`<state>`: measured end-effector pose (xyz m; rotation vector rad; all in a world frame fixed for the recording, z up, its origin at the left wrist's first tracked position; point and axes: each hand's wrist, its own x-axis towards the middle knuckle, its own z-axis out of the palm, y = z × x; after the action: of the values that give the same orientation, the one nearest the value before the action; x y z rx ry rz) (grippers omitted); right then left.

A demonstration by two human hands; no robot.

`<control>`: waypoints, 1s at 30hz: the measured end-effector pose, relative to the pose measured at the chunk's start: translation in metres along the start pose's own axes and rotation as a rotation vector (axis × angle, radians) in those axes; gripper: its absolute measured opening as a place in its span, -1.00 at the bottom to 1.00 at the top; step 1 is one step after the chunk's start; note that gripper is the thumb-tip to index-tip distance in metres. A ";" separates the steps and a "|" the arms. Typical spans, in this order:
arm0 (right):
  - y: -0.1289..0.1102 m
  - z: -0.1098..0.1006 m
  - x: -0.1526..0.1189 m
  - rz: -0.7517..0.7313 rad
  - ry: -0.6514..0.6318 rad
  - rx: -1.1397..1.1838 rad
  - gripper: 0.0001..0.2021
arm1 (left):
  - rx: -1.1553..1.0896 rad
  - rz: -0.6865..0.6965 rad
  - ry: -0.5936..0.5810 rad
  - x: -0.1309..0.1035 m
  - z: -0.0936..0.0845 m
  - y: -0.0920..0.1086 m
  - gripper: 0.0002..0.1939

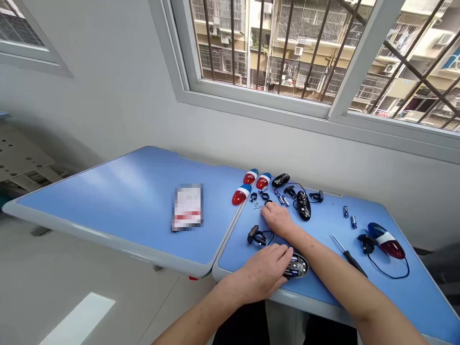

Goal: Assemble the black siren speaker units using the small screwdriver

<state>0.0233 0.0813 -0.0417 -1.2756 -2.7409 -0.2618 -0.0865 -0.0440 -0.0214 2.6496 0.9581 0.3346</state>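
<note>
Near the table's front edge, my left hand point(268, 270) is wrapped over an opened black bicycle light housing point(300, 266). Blue batteries and a circuit board show inside it; its left part is under my fingers. My right hand point(277, 219) reaches farther across, fingers curled down at the tabletop beside small screws point(257, 205) and a black ring clamp point(268, 202). What its fingertips hold, if anything, is hidden. A black clamp mount point(257, 235) with a cable lies just beyond my left hand.
Red, white and blue covers point(241, 194) lie by the table seam. More black housings point(304, 206) and batteries point(282, 197) sit at the back. To the right are a screwdriver point(350, 258), two batteries point(353, 222) and a closed light point(388, 242). A blurred packet point(187, 207) lies left.
</note>
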 end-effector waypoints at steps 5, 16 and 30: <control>0.001 -0.007 -0.003 0.016 0.003 0.072 -0.76 | -0.013 -0.031 0.019 0.003 0.000 0.001 -0.42; 0.029 -0.054 -0.060 0.177 0.240 0.469 -0.71 | -0.096 -0.035 0.091 0.023 -0.003 0.000 -0.38; 0.082 -0.016 -0.157 0.270 0.215 1.112 -0.48 | -0.207 0.025 0.106 0.108 0.008 -0.027 -0.52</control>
<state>0.1875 0.0122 -0.0433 -1.1017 -1.8994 0.9403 -0.0185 0.0446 -0.0263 2.4783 0.8707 0.5533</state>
